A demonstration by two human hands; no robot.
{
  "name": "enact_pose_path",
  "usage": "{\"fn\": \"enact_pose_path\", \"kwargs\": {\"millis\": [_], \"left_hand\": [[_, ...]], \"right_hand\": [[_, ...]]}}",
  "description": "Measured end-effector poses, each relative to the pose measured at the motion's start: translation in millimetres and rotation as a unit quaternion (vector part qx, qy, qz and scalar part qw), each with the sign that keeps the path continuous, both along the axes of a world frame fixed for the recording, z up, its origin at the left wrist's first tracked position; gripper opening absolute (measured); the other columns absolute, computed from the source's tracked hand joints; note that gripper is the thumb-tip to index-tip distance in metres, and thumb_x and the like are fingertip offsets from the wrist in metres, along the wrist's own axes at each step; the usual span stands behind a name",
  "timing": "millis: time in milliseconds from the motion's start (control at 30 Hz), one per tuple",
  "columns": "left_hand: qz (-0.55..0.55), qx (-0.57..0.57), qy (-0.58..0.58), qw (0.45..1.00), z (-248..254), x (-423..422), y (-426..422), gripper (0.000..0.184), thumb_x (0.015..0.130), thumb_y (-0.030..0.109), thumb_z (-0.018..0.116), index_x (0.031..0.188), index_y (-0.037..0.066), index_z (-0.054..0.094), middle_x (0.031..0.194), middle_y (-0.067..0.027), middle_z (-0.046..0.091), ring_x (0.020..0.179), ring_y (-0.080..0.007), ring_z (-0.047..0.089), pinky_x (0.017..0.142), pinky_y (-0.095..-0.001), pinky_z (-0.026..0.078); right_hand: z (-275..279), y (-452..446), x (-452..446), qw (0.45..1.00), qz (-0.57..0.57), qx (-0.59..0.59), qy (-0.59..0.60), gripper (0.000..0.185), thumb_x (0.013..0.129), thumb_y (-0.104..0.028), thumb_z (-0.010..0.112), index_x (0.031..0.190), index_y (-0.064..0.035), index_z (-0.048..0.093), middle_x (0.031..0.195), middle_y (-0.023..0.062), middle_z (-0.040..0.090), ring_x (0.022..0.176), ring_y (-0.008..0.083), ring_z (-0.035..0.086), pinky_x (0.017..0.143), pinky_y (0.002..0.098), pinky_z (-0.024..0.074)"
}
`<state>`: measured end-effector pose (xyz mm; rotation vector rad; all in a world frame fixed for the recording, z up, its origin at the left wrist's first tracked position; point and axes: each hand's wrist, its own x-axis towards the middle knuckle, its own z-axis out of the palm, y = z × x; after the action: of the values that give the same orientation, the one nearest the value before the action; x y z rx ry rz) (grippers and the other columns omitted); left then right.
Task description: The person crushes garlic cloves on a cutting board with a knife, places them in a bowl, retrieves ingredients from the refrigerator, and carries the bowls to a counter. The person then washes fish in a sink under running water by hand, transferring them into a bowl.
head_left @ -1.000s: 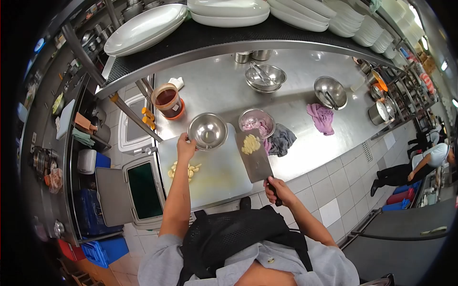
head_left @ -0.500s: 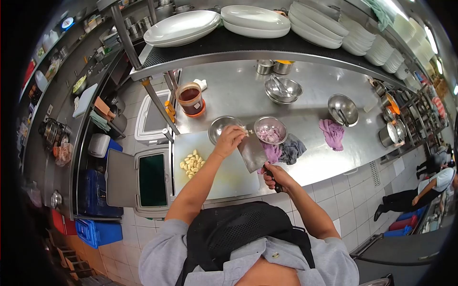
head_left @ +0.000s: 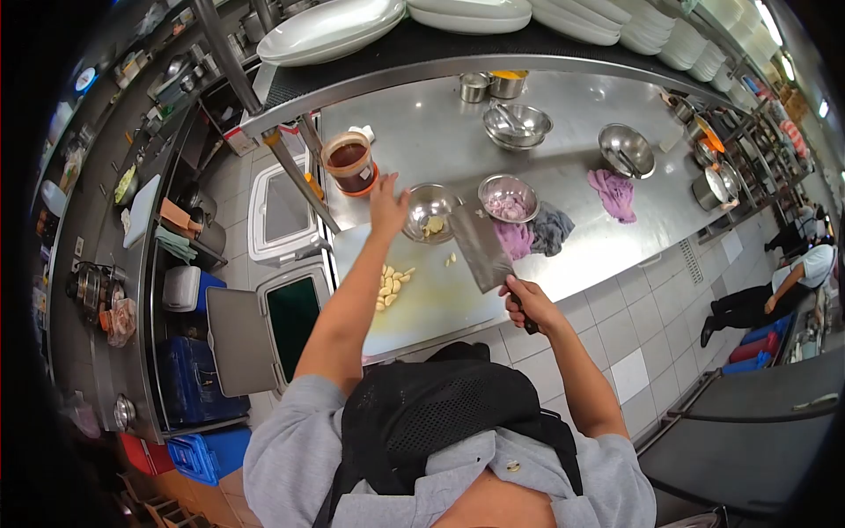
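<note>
My right hand [head_left: 533,306] is wrapped round the black handle of a cleaver [head_left: 482,248], its broad blade tilted over the board's right side. Near the rim of a steel bowl [head_left: 417,199] my left hand [head_left: 388,208] is held with fingers stretched out and nothing visible in it. Pale yellow garlic pieces [head_left: 432,226] lie inside that bowl. Whole garlic cloves [head_left: 390,288] are heaped on the white cutting board [head_left: 431,308], partly hidden by my left forearm. A few small bits [head_left: 451,260] lie near the blade. Sliced shallots [head_left: 508,208] fill a second bowl beside the cleaver's tip.
A tub of dark red liquid [head_left: 349,165] stands left of the bowls. Purple cloth [head_left: 513,239] and grey cloth [head_left: 552,231] lie right of the blade. More steel bowls [head_left: 627,151] are farther back. Overhead, a shelf [head_left: 387,75] carries white plates. Another person [head_left: 783,286] stands at far right.
My left hand has moved left from beside the blade, its fingers opening. Garlic pieces now show in the steel bowl. The cleaver remains in my right hand, and the view has shifted.
</note>
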<state>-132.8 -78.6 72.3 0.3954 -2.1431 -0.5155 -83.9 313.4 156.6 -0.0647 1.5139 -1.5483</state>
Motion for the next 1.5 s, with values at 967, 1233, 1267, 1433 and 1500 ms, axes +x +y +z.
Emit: {"fn": "enact_pose_path", "kwargs": {"millis": [967, 1233, 1267, 1433, 1500], "left_hand": [[-0.295, 0.067, -0.306, 0.902, -40, 117, 114, 0.028, 0.085, 0.019, 0.073, 0.11, 0.006, 0.069, 0.116, -0.0142, 0.059, 0.113, -0.0356, 0.057, 0.097, -0.0448, 0.049], [-0.291, 0.103, -0.311, 0.899, -56, 114, 104, 0.022, 0.088, 0.012, 0.066, 0.108, 0.004, 0.07, 0.11, -0.0146, 0.063, 0.107, -0.0358, 0.06, 0.097, -0.0433, 0.048], [-0.292, 0.1, -0.315, 0.897, -54, 125, 107, 0.022, 0.088, 0.012, 0.066, 0.108, 0.004, 0.07, 0.11, -0.0146, 0.063, 0.107, -0.0358, 0.06, 0.097, -0.0433, 0.048], [-0.246, 0.11, -0.107, 0.957, -32, 155, 88, 0.022, 0.086, 0.002, 0.063, 0.107, 0.004, 0.068, 0.111, -0.0154, 0.064, 0.106, -0.0355, 0.06, 0.095, -0.0439, 0.047], [-0.202, 0.087, -0.095, 0.971, -17, 169, 68, 0.022, 0.088, 0.002, 0.062, 0.109, 0.004, 0.067, 0.113, -0.015, 0.064, 0.109, -0.0355, 0.059, 0.097, -0.0444, 0.047]], "right_hand": [[-96, 52, 143, 0.98, -0.144, 0.105, 0.092, 0.047, 0.105, -0.046, 0.052, 0.096, -0.0005, 0.058, 0.059, -0.0013, 0.045, 0.044, 0.008, 0.042, 0.04, 0.0271, 0.0357], [-109, 51, 139, 0.908, -0.101, 0.138, 0.383, 0.039, 0.104, -0.039, 0.057, 0.097, -0.0007, 0.06, 0.062, 0.0044, 0.057, 0.047, 0.0115, 0.05, 0.043, 0.0294, 0.0397], [-111, 51, 142, 0.909, -0.104, 0.137, 0.379, 0.039, 0.104, -0.039, 0.057, 0.097, -0.0007, 0.06, 0.062, 0.0044, 0.057, 0.047, 0.0115, 0.05, 0.043, 0.0294, 0.0397], [-92, 26, 153, 0.918, -0.061, 0.182, 0.346, 0.036, 0.095, -0.032, 0.07, 0.102, 0.0009, 0.055, 0.065, 0.0143, 0.06, 0.054, 0.0286, 0.063, 0.052, 0.041, 0.0469], [-82, 9, 158, 0.888, -0.084, 0.188, 0.411, 0.037, 0.095, -0.033, 0.07, 0.102, 0.0005, 0.055, 0.067, 0.0165, 0.062, 0.057, 0.0338, 0.064, 0.053, 0.0426, 0.0476]]}}
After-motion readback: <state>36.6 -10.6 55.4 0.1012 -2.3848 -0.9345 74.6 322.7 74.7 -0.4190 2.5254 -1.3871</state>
